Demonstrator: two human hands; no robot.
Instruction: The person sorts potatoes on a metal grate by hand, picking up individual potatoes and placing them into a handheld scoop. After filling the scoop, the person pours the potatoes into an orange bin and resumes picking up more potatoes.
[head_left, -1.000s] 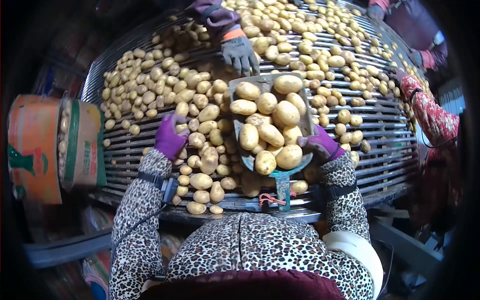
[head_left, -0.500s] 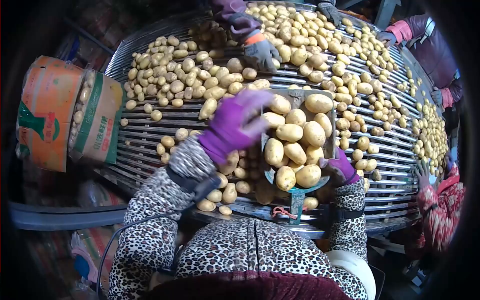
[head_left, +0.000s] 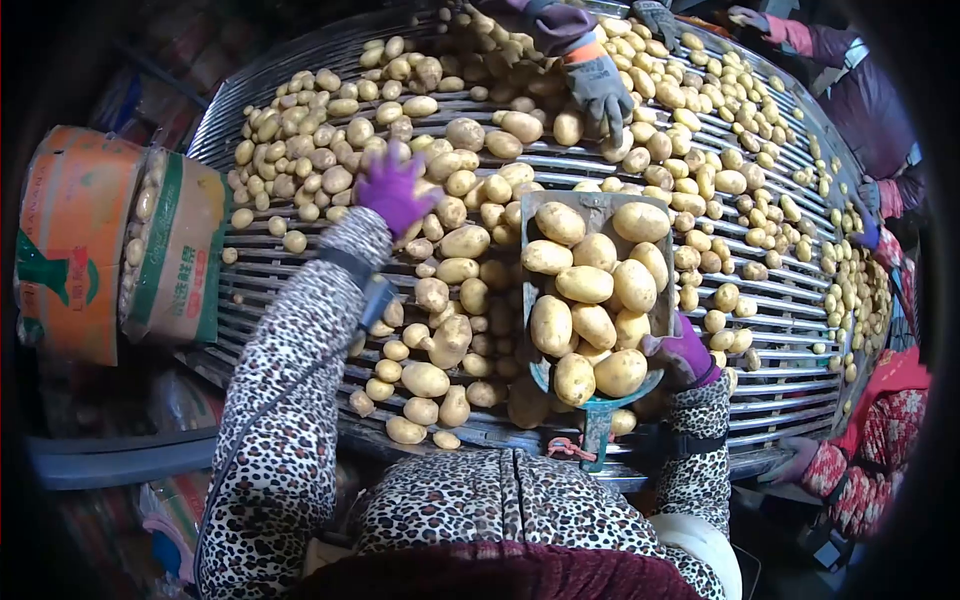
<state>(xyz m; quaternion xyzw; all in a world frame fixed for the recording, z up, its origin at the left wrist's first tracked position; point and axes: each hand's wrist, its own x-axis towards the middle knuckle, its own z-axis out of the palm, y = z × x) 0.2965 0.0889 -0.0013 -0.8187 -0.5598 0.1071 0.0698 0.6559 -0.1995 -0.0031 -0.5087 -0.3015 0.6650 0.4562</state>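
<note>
My left hand (head_left: 395,190), in a purple glove, reaches over the potatoes (head_left: 465,240) on the slatted table with its fingers spread; it is slightly blurred. A scoop (head_left: 598,418) with a green front edge and a short handle sits in front of me, heaped with large potatoes (head_left: 590,285). At the scoop's right side, near its front corner, my right hand (head_left: 686,354) in a purple glove grips the edge. Its fingertips are partly hidden behind the scoop. A red cord (head_left: 570,448) is tied by the handle.
Metal slats (head_left: 285,300) carry loose potatoes all round. Cardboard boxes (head_left: 85,240) of potatoes stand at the left. Across from me, a co-worker's grey-gloved hand (head_left: 600,95) touches potatoes. Other people's hands are at the right, one gloved hand (head_left: 795,460) near the table edge.
My left hand has moved left and away from the scoop, out over the loose potatoes. My right hand stays at the scoop. The co-worker's grey glove has shifted right.
</note>
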